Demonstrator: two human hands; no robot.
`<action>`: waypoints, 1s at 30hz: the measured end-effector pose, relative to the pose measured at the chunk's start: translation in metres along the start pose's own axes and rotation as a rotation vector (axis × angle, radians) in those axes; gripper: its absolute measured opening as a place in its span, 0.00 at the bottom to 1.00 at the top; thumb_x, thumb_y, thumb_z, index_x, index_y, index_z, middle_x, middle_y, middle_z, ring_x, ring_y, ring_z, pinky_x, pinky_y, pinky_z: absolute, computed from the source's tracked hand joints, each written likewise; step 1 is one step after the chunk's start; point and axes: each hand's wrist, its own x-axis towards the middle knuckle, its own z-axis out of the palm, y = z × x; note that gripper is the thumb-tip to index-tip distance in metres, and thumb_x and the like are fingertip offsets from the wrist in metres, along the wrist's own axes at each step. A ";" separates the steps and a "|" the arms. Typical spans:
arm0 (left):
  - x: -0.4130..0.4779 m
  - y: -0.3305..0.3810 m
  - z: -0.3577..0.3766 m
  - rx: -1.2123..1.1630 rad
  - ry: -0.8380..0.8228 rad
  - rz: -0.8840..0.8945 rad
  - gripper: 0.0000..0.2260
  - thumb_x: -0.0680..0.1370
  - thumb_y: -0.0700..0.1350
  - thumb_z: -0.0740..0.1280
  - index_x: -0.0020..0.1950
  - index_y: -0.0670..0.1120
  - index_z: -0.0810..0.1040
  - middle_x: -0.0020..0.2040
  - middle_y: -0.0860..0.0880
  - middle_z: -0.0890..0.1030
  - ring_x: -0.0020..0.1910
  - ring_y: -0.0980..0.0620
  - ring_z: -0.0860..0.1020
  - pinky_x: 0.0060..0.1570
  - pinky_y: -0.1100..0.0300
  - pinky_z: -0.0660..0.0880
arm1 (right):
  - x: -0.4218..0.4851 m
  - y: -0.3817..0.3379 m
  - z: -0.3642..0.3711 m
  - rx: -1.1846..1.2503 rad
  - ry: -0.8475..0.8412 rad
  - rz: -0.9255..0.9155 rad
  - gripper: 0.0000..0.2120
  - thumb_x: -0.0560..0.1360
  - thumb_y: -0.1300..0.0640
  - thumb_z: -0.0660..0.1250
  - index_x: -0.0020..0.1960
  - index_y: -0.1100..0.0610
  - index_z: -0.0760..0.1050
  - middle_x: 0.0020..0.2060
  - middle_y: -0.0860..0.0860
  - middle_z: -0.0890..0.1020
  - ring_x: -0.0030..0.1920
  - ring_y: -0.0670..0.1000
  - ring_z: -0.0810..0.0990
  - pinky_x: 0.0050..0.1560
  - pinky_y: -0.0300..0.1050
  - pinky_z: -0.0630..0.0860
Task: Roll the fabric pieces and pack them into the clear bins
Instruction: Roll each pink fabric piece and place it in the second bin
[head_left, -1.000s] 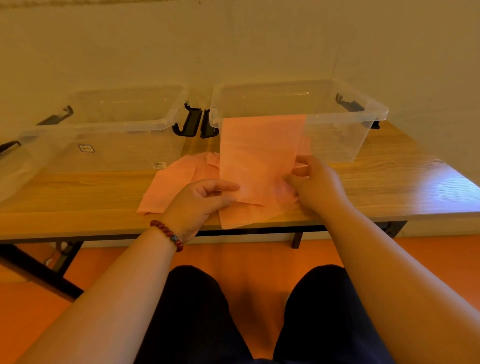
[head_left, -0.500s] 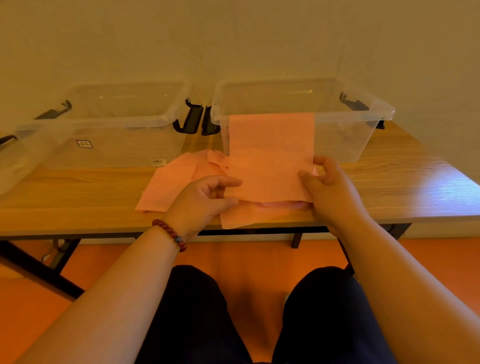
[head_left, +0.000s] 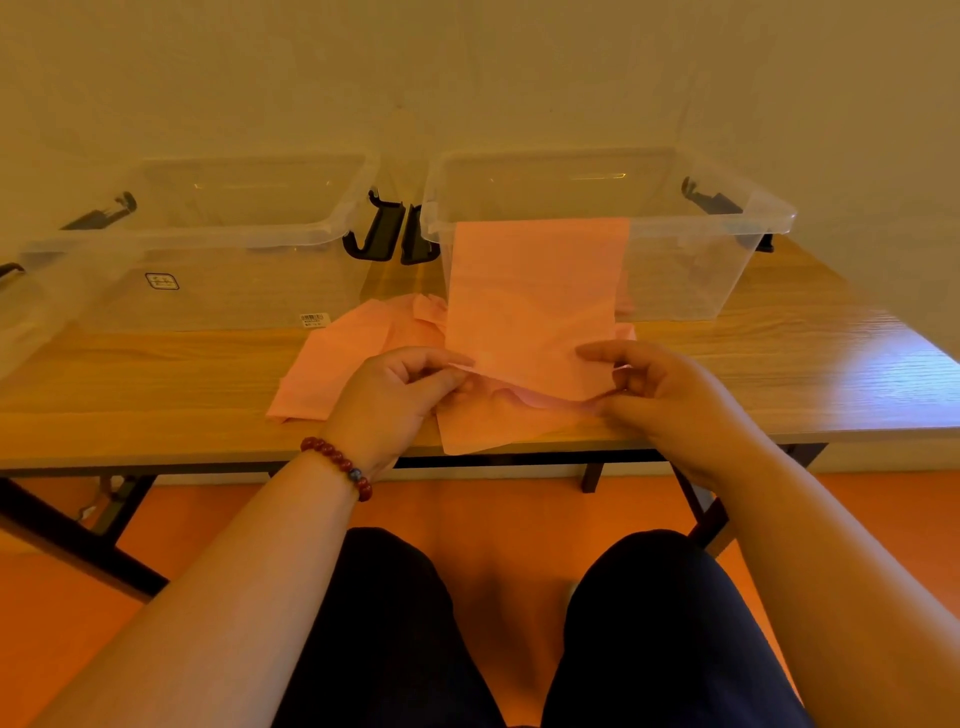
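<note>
Pink, thin, matte fabric piece (head_left: 535, 301): a plain rectangle held up in front of the seated person. Its long axis runs from 6 to 12 o'clock, and the free short edge is on top, level with the rim of the right clear bin (head_left: 727, 270). Whether the sheet touches that bin cannot be told. The lower edge is raised off the table (head_left: 156, 384).

The left hand (head_left: 395, 400) pinches the lower left corner between thumb and curled fingers. The right hand (head_left: 670, 395) pinches the lower right corner in the same way.

Under the held sheet, and spreading toward 9 o'clock, lies a loose pile of pink pieces (head_left: 337, 374). One of them overhangs the table's near edge at 6 o'clock.

The left clear bin (head_left: 234, 244) stands at 10 o'clock of the pile, and black latches (head_left: 384, 234) sit between the two bins. A red bead bracelet (head_left: 337, 462) circles the left wrist.

The held sheet hides part of the right bin's front wall. The left bin is cut off at the left border, and its label is too small to read.
</note>
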 end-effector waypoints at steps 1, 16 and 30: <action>-0.001 0.001 0.001 -0.012 0.000 0.000 0.10 0.76 0.40 0.68 0.40 0.53 0.84 0.39 0.52 0.85 0.42 0.55 0.81 0.54 0.53 0.78 | 0.000 0.000 0.001 0.009 0.035 -0.006 0.19 0.75 0.66 0.68 0.53 0.42 0.77 0.51 0.52 0.83 0.52 0.55 0.81 0.56 0.53 0.78; 0.000 0.006 0.008 -0.160 0.076 -0.052 0.05 0.75 0.37 0.69 0.46 0.46 0.77 0.33 0.51 0.84 0.33 0.57 0.82 0.33 0.65 0.78 | 0.002 0.003 0.012 0.193 0.362 0.019 0.08 0.75 0.56 0.70 0.38 0.54 0.82 0.37 0.52 0.85 0.42 0.51 0.84 0.57 0.59 0.78; -0.004 0.011 0.007 -0.089 0.038 0.004 0.06 0.77 0.38 0.67 0.47 0.49 0.76 0.29 0.53 0.81 0.29 0.58 0.79 0.30 0.66 0.75 | 0.000 0.001 0.011 0.253 0.351 0.061 0.03 0.76 0.62 0.69 0.43 0.58 0.78 0.35 0.51 0.86 0.41 0.48 0.85 0.56 0.53 0.80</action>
